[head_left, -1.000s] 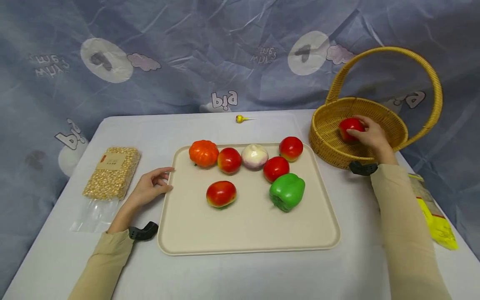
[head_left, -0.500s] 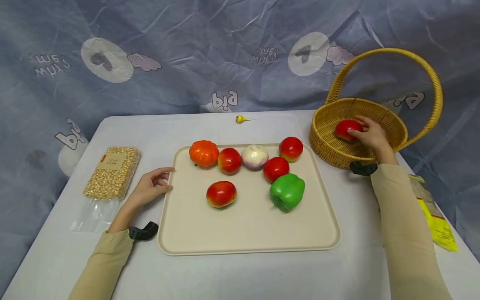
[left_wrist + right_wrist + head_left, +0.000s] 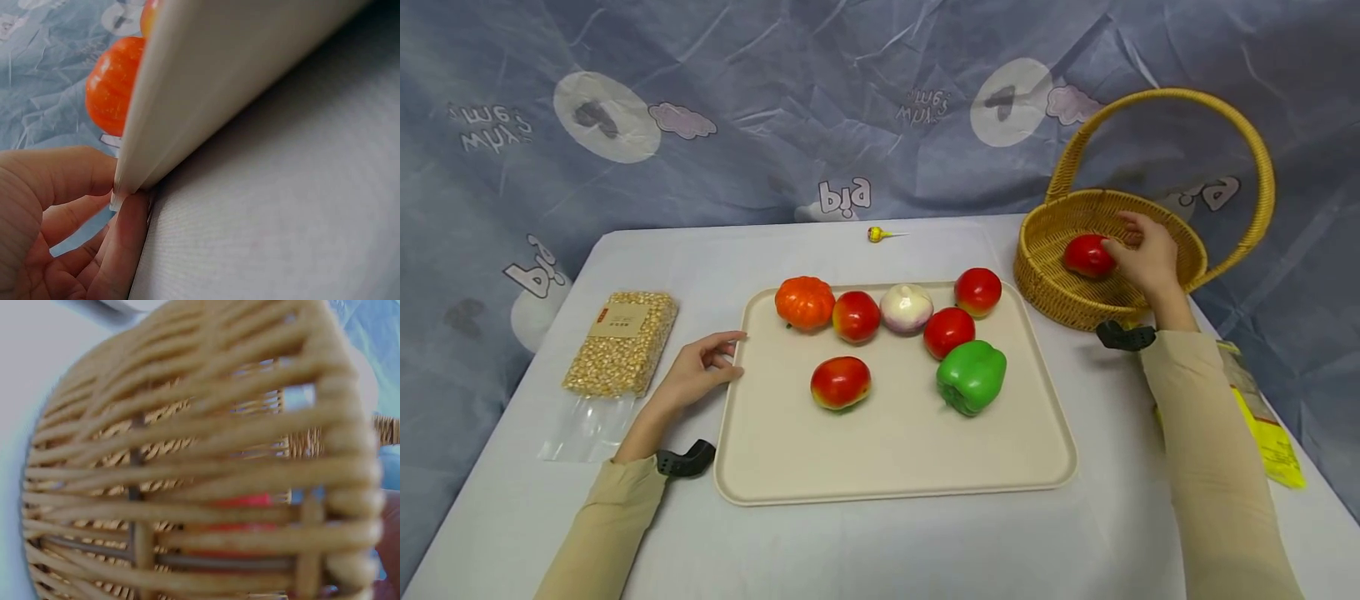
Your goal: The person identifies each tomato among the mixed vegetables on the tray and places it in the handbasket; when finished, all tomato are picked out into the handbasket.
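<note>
At the left rim of the beige tray [image 3: 887, 458], my left hand [image 3: 695, 372] pinches the edge; the left wrist view shows fingers [image 3: 128, 234] at the rim's underside. My right hand [image 3: 1152, 254] is inside the wicker basket [image 3: 1052, 287], fingers spread, thumb right beside a glossy oval red fruit [image 3: 1087, 256] on the basket floor. In the right wrist view the weave hides most of the hand, and red shows through. The tray bears an orange pumpkin [image 3: 805, 303], a purple-white onion [image 3: 906, 308], a green bell pepper [image 3: 972, 377] and several red-yellow fruits [image 3: 840, 382].
Corn kernels in a clear bag [image 3: 621, 343] lie at the left. A yellow lollipop [image 3: 877, 234] sits near the table's back edge. A yellow packet [image 3: 1270, 433] is partly hidden by the right sleeve. The basket's tall handle [image 3: 1262, 167] arches above its right side.
My right hand has lowered the oval red fruit to the basket floor and let it go, its fingers parting and rising a little. My left hand has stayed at the tray's rim.
</note>
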The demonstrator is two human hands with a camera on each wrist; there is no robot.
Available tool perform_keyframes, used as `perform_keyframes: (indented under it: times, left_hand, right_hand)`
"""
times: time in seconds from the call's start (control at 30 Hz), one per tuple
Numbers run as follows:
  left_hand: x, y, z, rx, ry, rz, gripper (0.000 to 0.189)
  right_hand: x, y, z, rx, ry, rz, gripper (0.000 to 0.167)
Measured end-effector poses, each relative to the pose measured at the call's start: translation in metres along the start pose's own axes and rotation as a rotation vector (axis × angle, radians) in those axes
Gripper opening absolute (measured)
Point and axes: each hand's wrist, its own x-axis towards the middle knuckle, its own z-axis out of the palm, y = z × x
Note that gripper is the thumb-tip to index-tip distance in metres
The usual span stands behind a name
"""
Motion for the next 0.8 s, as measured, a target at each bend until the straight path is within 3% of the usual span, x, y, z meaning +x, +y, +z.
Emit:
perform_keyframes:
  times: [0.33,0.8]
  left_hand:
    - [0.001,-0.001,0.0,-0.002,0.004,-0.008,0.055]
    - [0.0,0.001,0.0,-0.01,0.003,-0.012,0.054]
  right_hand:
    - [-0.015,-0.019,0.003,0.055,0.135,-0.06,0.051]
    - [-0.038,-0.057,0.015,0.148,0.201,-0.218,0.046]
